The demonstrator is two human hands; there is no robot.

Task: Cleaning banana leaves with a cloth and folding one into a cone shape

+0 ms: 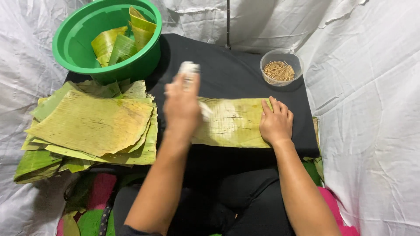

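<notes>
White crumpled sheeting is surrounding a low black table (236,70) on every side, seen from a camera on the person's head looking down at their own arms and lap

At the middle of the table a long yellow-green banana leaf strip (234,122) is lying flat, running left to right. The left hand (181,107) is hovering over the strip's left end, fingers clenched around a white cloth (189,70); hand and cloth are blurred, so it appears to be sweeping across the leaf. The right hand (275,122) is resting palm down, fingers spread and released, pressing the strip's right end to the table

To the left, a thick stack of leaf pieces (94,124) is sitting near the table's edge, some pieces hanging over it. Beyond the stack, at the far left, a green plastic basin (72,41) is holding a few folded leaf pieces (122,41). At the far right a small clear bowl (281,65) is holding thin wooden picks (279,71)

Judging by the pose, the step in hand is wiping the leaf clean while it is being held steady. The next move likely calls for keeping the right palm firm so the leaf is not sliding or tearing, and for carrying the cloth along the grain toward the pressed end
</notes>
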